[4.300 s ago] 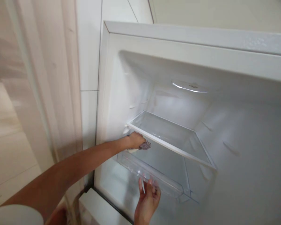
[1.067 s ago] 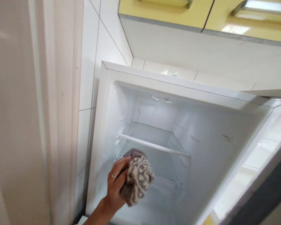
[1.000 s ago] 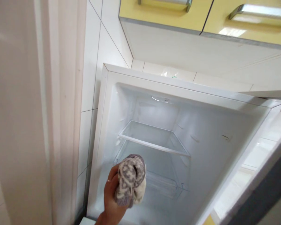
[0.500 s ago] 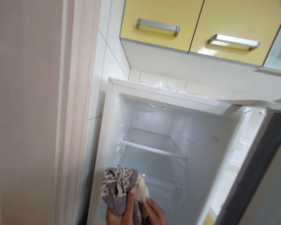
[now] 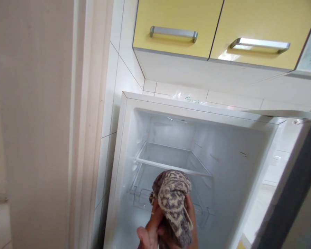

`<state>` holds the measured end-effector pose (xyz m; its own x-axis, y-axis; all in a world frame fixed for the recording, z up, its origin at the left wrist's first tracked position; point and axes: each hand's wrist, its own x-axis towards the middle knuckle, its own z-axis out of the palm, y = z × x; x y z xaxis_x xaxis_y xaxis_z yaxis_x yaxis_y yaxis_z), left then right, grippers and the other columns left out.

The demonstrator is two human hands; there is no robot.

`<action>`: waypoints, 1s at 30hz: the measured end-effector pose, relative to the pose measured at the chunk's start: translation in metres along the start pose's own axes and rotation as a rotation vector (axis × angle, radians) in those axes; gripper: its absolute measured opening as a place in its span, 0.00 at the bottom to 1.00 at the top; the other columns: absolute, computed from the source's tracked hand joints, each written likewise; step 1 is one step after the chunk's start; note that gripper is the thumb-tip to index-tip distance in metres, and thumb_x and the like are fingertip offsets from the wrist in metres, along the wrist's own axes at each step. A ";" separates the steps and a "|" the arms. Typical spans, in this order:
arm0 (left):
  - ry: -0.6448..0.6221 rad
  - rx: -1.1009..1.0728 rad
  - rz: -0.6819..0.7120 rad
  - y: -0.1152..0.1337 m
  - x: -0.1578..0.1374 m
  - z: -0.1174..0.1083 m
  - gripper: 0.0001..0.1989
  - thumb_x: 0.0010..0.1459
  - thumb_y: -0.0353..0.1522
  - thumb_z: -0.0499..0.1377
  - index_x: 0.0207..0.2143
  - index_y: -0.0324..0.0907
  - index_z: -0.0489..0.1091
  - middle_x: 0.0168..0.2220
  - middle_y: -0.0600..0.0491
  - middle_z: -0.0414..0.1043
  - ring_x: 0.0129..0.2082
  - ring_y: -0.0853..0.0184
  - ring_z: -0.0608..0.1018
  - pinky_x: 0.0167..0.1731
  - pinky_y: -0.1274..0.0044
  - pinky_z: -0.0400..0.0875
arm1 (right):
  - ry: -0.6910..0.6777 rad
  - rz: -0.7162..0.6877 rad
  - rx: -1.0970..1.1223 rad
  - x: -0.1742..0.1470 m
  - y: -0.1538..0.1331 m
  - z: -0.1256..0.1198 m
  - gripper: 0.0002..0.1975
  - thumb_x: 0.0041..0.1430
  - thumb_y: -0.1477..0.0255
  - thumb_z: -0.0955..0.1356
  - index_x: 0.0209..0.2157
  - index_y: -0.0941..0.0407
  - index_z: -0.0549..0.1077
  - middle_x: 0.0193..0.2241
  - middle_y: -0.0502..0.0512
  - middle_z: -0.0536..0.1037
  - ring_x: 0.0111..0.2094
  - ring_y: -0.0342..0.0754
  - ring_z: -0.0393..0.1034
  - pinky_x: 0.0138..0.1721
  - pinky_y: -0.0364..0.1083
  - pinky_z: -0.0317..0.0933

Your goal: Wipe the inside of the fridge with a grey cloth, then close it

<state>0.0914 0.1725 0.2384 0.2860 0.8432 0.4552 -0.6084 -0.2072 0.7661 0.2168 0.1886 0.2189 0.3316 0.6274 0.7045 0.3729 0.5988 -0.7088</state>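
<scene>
Head view: left hand and partly hidden right hand clamp a patterned cloth.

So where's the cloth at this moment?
The cloth is low in the head view, just right of centre, bunched in both hands before the open fridge, showing just below the upper shelf.

head camera | head-worn, below yellow cupboards | faces forward into open fridge | hands near, bottom centre
</scene>
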 end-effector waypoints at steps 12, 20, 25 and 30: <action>0.764 1.531 0.927 0.064 0.080 -0.094 0.29 0.65 0.31 0.61 0.66 0.37 0.62 0.60 0.34 0.69 0.63 0.49 0.73 0.59 0.55 0.74 | 0.610 0.060 0.296 0.169 -0.043 -0.006 0.29 0.47 0.58 0.79 0.49 0.57 0.79 0.52 0.58 0.81 0.54 0.56 0.75 0.58 0.54 0.69; 0.849 1.662 0.965 0.050 0.104 -0.118 0.36 0.66 0.33 0.59 0.72 0.35 0.51 0.59 0.31 0.73 0.58 0.47 0.79 0.48 0.62 0.81 | 0.124 0.203 0.489 0.204 -0.055 0.081 0.31 0.46 0.57 0.76 0.49 0.61 0.77 0.45 0.59 0.83 0.47 0.56 0.77 0.54 0.55 0.70; 0.879 1.754 0.971 0.054 0.104 -0.127 0.39 0.64 0.35 0.62 0.72 0.35 0.50 0.55 0.33 0.78 0.47 0.52 0.85 0.37 0.70 0.81 | -0.118 -0.055 0.309 0.205 -0.050 0.156 0.28 0.56 0.58 0.71 0.55 0.58 0.74 0.52 0.59 0.79 0.54 0.56 0.72 0.64 0.57 0.62; 0.976 1.720 0.907 0.052 0.104 -0.125 0.41 0.64 0.39 0.64 0.72 0.33 0.51 0.54 0.31 0.79 0.41 0.51 0.87 0.35 0.69 0.82 | -0.118 -0.315 -0.018 0.234 -0.039 0.196 0.28 0.54 0.70 0.68 0.59 0.55 0.71 0.59 0.60 0.72 0.62 0.58 0.64 0.69 0.58 0.55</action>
<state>-0.0031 0.3115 0.2691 -0.3198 0.0874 0.9434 0.9136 -0.2355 0.3315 0.1098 0.4094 0.4044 0.0948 0.4669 0.8792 0.4567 0.7643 -0.4552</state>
